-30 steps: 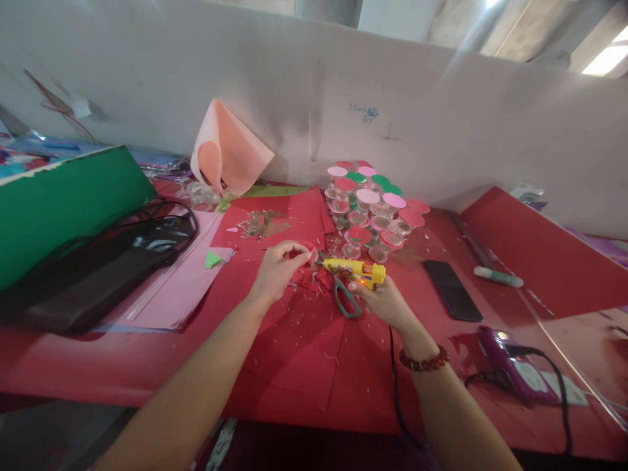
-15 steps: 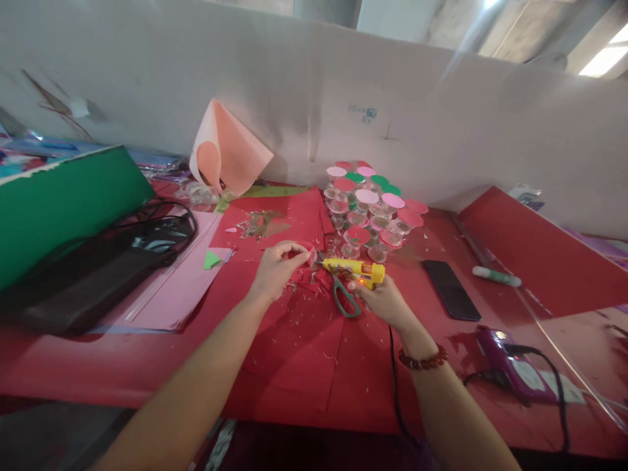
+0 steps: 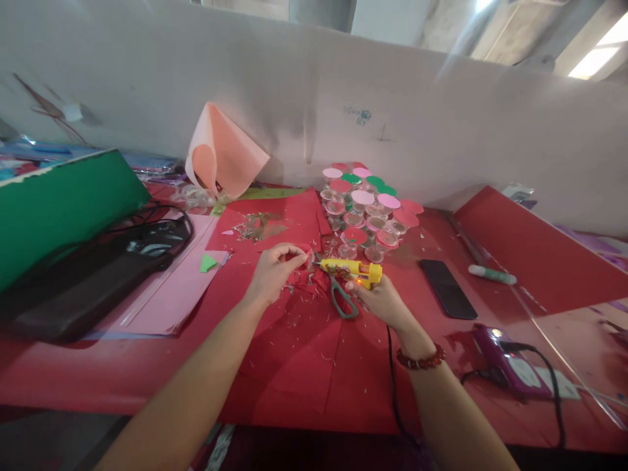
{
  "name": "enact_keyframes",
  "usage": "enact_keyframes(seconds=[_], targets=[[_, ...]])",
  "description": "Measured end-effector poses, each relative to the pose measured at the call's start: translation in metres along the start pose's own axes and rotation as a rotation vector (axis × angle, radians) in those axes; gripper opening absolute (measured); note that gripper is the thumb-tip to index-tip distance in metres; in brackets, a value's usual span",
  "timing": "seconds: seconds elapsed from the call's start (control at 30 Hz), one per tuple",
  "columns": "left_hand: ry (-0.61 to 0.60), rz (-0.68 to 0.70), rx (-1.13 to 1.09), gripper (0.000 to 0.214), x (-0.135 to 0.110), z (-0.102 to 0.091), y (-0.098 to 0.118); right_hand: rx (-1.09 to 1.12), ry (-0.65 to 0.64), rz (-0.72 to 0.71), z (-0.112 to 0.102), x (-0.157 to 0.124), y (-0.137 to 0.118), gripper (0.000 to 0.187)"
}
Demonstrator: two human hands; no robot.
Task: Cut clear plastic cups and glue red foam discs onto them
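My right hand [image 3: 375, 296] is wrapped round a yellow hot glue gun [image 3: 350, 268], whose small light glows orange. The gun's nozzle points left and meets a small red paper piece [image 3: 308, 256] pinched in my left hand [image 3: 275, 269]; a clear rim seems to show on it, though the fingers hide part. Scissors [image 3: 342, 299] with grey-green handles lie on the red paper [image 3: 294, 366] just under the gun. Beyond the hands stand several small clear plastic cups [image 3: 375, 224], many topped with red, pink or green paper discs [image 3: 363, 197].
At right lie a phone [image 3: 447, 288], a glue stick [image 3: 492, 274], a purple power box [image 3: 510, 366] with cords and a red board [image 3: 534, 252]. On the left are a black bag [image 3: 98, 281], pink sheets [image 3: 161, 288] and a green board [image 3: 73, 203]. Paper scraps litter the middle.
The whole view has shifted slightly. Both hands keep nearly the same pose, with the glue gun's nozzle still at the red paper piece.
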State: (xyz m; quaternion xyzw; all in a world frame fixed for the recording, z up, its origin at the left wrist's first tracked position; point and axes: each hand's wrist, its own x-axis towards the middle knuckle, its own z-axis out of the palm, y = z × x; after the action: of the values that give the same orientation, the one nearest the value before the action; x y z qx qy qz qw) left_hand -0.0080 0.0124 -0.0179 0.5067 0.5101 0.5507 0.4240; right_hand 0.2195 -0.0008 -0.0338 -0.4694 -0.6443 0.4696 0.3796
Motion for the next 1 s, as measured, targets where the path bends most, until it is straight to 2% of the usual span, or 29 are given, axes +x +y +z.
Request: enact_keyframes(seconds=[0.3,0.43,0.6,1.0], targets=[[-0.018,0.018,-0.024,0.012,0.001,-0.0012,-0.0043,-0.003,-0.005,0.002,0.0004,-0.0013,-0.0019,0.037],[-0.023,0.01,-0.009,0.013,0.0009,-0.0017,-0.0041,-0.011,-0.057,-0.021,0.0014,-0.0024,-0.0049,0.038],[-0.005,-0.003,-0.03,0.013,0.0004,-0.0001,-0.0012,0.011,0.0,-0.026,0.0015,-0.0007,-0.0011,0.038],[-0.023,0.015,0.009,0.011,0.0002,-0.0007,-0.0022,-0.03,0.023,-0.006,-0.0002,0.0,-0.0065,0.04]])
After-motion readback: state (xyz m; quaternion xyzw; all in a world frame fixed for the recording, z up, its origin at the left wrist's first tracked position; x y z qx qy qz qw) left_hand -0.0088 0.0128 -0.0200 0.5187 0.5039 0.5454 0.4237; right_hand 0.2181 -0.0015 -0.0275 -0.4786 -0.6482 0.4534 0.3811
